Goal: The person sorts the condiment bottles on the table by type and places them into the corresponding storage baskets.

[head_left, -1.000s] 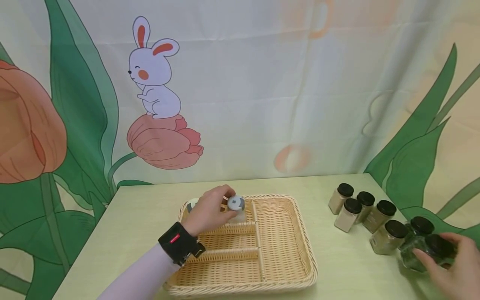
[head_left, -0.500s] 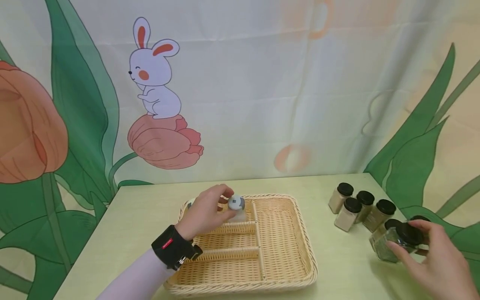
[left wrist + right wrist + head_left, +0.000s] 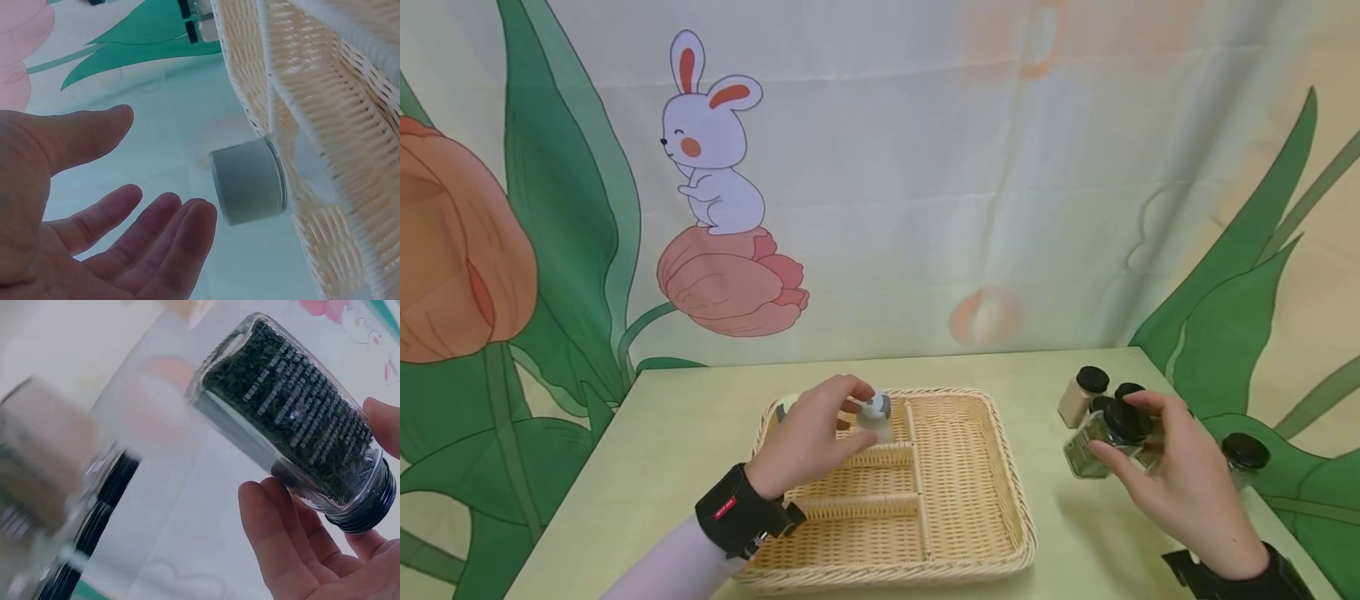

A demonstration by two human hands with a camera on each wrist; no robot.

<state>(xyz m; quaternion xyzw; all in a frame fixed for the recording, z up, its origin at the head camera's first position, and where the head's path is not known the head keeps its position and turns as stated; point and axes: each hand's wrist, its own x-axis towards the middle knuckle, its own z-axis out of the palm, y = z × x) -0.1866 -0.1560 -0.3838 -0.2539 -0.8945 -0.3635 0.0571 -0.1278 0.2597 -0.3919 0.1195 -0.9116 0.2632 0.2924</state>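
Note:
My left hand hovers beside a small jar with a grey lid in the back left compartment of the wicker basket. In the left wrist view its thumb and fingers are spread and stand clear of the grey lid. My right hand holds a glass spice jar with a black lid above the table, right of the basket. Dark green dried herbs and white lettering show on this spice jar in the right wrist view, where it is tilted, with thumb and fingers near its lid end.
Several black-lidded spice jars stand on the right, including a pale one at the back and a dark one near the table edge. The held jar and right hand hide others. A printed curtain hangs behind the table.
My right hand has carried the herb jar leftward from the right table edge, past the other spice jars. My left hand's fingers have come away from the grey-lidded jar, which stays in the basket.

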